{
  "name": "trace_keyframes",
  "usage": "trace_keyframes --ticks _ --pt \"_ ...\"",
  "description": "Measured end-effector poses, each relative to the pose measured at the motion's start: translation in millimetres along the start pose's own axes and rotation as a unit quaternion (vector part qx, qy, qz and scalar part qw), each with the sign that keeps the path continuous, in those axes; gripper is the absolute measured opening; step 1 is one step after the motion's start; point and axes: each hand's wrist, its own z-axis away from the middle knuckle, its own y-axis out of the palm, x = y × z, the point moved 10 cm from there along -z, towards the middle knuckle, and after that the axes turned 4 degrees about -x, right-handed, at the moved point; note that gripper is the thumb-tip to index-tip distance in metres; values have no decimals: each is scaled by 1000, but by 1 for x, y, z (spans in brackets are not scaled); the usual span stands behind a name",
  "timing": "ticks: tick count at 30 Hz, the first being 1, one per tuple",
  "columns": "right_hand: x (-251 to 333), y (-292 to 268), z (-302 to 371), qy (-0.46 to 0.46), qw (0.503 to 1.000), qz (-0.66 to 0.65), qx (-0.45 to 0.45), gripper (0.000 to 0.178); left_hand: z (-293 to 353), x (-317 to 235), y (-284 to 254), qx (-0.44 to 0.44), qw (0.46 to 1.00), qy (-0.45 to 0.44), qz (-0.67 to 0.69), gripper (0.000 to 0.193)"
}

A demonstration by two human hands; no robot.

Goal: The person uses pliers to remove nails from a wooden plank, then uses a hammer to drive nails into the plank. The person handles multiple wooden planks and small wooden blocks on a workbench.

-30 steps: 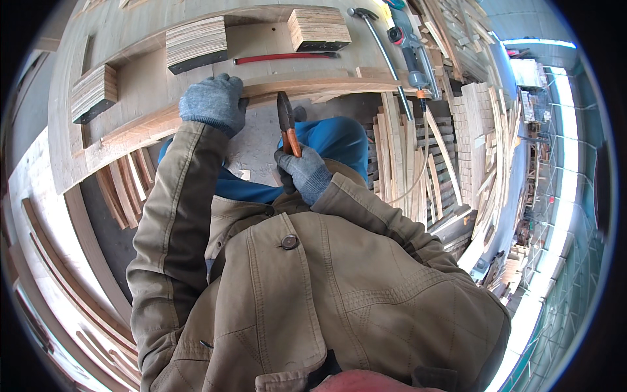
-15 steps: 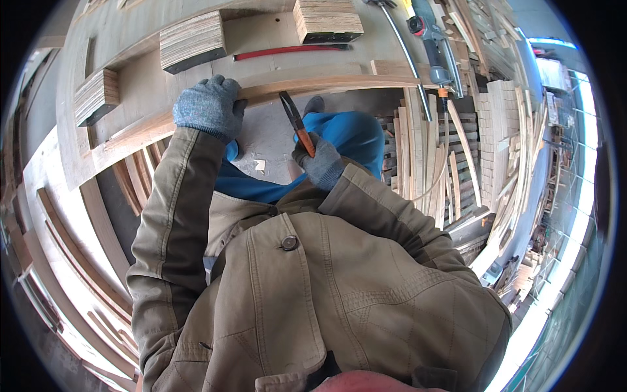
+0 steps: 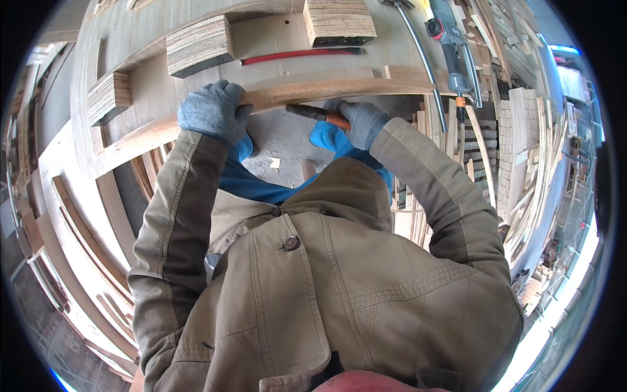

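Right grip, clasping pliers, has neared the board the left grip still clasps.

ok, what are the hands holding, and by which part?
Right hand: the dark-headed tool, by its orange handle. Left hand: on the long wooden strip; whether it grips cannot be told.

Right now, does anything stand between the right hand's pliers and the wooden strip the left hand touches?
Nothing visible does: the orange-handled pliers in the right hand are close to the wooden strip, contact unclear; the red bar lies beyond it.
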Motion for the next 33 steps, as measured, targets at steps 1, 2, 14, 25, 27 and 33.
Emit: trace_keyframes --ticks 1,2,14,25,27,33 --pt "-3 8 1 18 999 8 25 28 0 2 0 5 1000 -6 10 26" --pt "-2 16 5 20 999 6 40 26 0 1 -2 -2 1000 4 3 26" --pt "35 48 67 100 993 -50 48 27 3 2 5 60 998 -9 -19 28" --pt "31 60 81 162 959 -234 -3 27 5 0 3 55 998 -8 -25 30" --pt "28 73 85 195 933 -301 15 23 4 0 3 53 998 -5 -25 30" --pt "23 79 83 196 932 -305 19 21 5 0 4 47 999 -2 -24 31"
